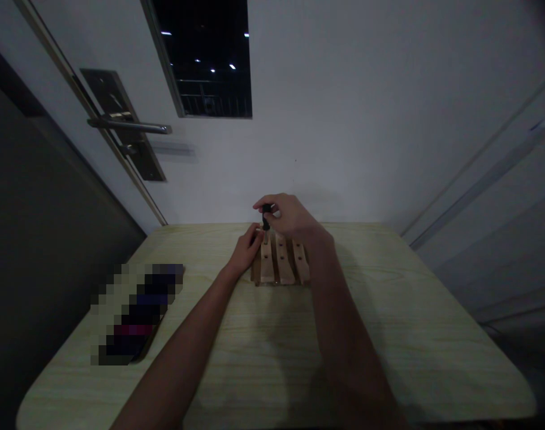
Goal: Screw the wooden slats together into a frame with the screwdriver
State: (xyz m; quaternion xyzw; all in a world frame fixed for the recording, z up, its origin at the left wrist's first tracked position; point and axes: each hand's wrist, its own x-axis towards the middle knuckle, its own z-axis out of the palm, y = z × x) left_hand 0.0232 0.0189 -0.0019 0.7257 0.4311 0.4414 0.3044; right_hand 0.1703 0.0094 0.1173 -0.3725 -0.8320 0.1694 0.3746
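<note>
Two hands at frame centre, on table (353,334). Right hand (290,216) pinches small black tool (266,216) upright over slatted wood block (281,261); tool tip hidden. Left hand (245,251) rests against block's left edge, grip unclear. Lower left: pixelated dark object (135,313), unidentifiable.

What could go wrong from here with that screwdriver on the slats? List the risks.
1. The left hand steadies the wooden slat piece right beside the small screwdriver held upright by the right hand; a slipping tip could likely jab those fingers.
2. The slat piece lies loose on the table, so downward pressure might make it shift or tilt.
3. The light is dim, so the tip could miss its hole.
</note>
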